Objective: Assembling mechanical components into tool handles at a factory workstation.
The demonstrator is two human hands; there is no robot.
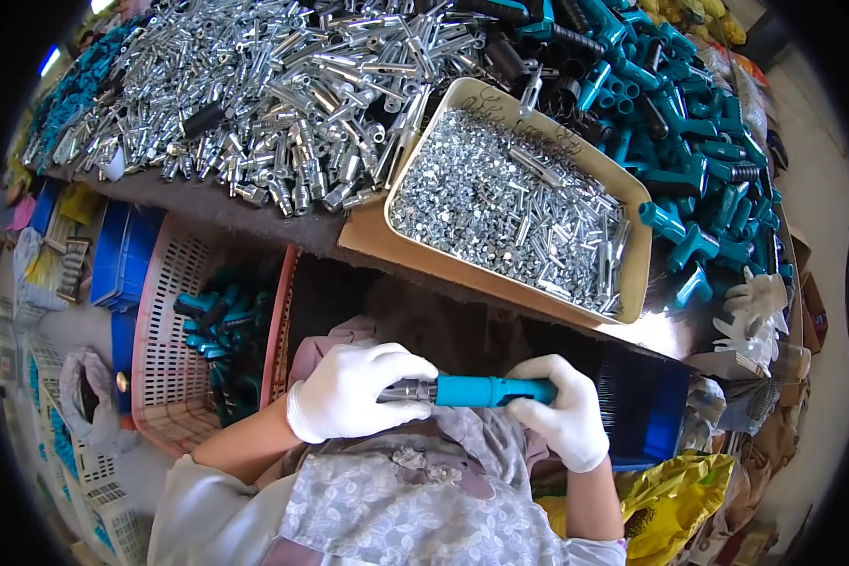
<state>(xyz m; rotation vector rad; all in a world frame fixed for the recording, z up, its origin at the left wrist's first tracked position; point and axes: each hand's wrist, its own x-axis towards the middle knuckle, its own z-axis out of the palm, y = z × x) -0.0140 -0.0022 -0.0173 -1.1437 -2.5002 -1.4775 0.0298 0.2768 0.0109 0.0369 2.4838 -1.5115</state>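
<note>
In front of my lap I hold a teal tubular tool body [472, 391] level, with a shiny metal cylinder [410, 391] at its left end. My left hand [349, 394], in a white glove, closes its thumb and fingers round the metal cylinder. My right hand [568, 415], gloved in white too, grips the right end of the teal body, and its fingers cover that end. Whether the metal cylinder sits inside the teal body or only meets its end, I cannot tell.
Beyond my hands a cream tray [643, 274] of small metal pieces rests on the bench, tilted. Metal fittings [283, 113] lie heaped left of it, teal parts [698, 179] right. Below stand a pink basket [151, 349] holding teal parts and a blue bin [665, 406].
</note>
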